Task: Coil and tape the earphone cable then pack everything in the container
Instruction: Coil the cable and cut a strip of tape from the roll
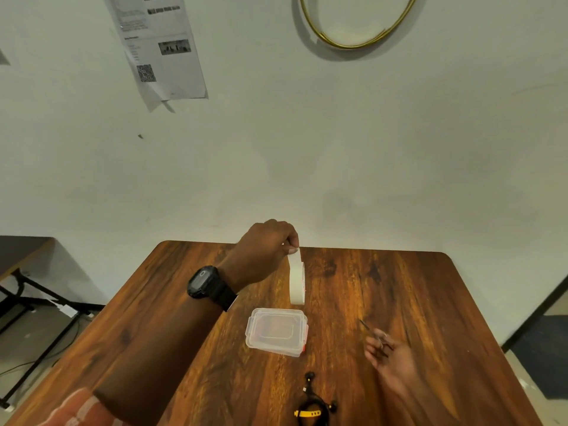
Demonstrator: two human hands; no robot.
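My left hand (266,250) is raised above the far middle of the wooden table (415,290), pinching the free end of a white tape roll (297,284) that hangs below it on a pulled strip. My right hand (388,353), blurred, sits at the right and holds small scissors (373,330) with the tips pointing away. A clear plastic container (276,331) with its lid on rests in the middle of the table. The coiled black earphone cable (313,404), bound with a yellow band, lies at the near edge.
A black watch (204,282) is on my left wrist. A dark side table (21,259) stands to the left with cables on the floor. A paper sheet (159,47) and a gold hoop (356,23) hang on the white wall.
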